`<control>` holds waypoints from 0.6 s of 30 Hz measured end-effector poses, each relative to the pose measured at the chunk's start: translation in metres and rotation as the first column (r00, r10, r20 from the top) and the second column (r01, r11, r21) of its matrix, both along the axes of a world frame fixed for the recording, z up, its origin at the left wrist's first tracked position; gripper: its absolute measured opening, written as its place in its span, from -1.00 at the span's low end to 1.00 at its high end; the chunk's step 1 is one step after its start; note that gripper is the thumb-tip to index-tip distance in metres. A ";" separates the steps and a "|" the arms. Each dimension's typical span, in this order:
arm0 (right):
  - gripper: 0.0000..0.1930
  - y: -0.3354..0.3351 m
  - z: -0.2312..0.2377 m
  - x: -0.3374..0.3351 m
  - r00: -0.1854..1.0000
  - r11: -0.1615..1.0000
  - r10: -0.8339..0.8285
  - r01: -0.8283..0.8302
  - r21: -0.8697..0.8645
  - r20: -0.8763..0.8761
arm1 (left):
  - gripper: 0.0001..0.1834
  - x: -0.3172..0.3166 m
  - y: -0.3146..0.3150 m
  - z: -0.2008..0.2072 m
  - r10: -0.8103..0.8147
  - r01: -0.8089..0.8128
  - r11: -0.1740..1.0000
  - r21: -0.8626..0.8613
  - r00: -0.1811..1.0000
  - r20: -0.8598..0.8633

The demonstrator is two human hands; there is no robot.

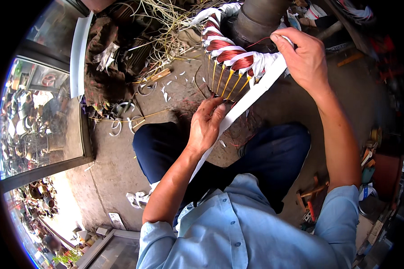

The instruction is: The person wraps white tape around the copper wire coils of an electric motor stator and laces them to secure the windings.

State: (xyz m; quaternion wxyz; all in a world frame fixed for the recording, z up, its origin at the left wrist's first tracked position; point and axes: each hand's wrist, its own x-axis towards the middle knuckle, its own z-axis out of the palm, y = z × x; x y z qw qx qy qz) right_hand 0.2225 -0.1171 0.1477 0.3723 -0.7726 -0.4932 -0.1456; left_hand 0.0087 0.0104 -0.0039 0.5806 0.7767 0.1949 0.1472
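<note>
A stator (231,83) stands between my knees, its red copper coil end (220,45) wound round with white tape. Yellow strips (229,83) line the slots below the coils. My right hand (303,56) is closed at the coil's right rim, pinching the white tape (256,92). From there the tape runs taut down past my left hand (206,123) toward my lap. That hand is closed by the stator's lower side, thumb and forefinger near each other; what they grip, if anything, is hidden. A thin red wire (258,43) sticks out near my right thumb.
A dark upright cylinder (258,22) rises behind the coils. Tangled pale strips (166,27) and a dark cloth bundle (103,58) lie at the far left. A glass door (49,116) stands on the left. Paper scraps (166,95) litter the floor. Tools (312,201) lie at right.
</note>
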 end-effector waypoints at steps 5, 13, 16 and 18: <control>-0.89 -0.027 0.015 0.004 0.985 0.976 -0.157 0.144 0.161 0.071 | -0.60 -0.005 -0.003 -0.008 -0.012 0.012 0.997 -0.073 1.000 -0.006; -0.89 -0.032 0.031 -0.008 0.860 0.998 -0.052 0.026 0.059 0.507 | -0.61 0.004 -0.020 -0.010 -0.146 0.145 0.988 0.053 0.989 0.023; -0.90 -0.027 0.027 -0.011 0.912 0.999 -0.015 -0.002 0.041 0.409 | -0.61 0.004 -0.026 -0.014 -0.150 0.146 0.986 0.077 0.988 0.047; -0.91 -0.024 0.026 -0.012 0.942 1.000 0.007 -0.015 0.022 0.336 | -0.62 0.002 -0.026 -0.012 -0.141 0.139 0.989 0.057 0.989 0.035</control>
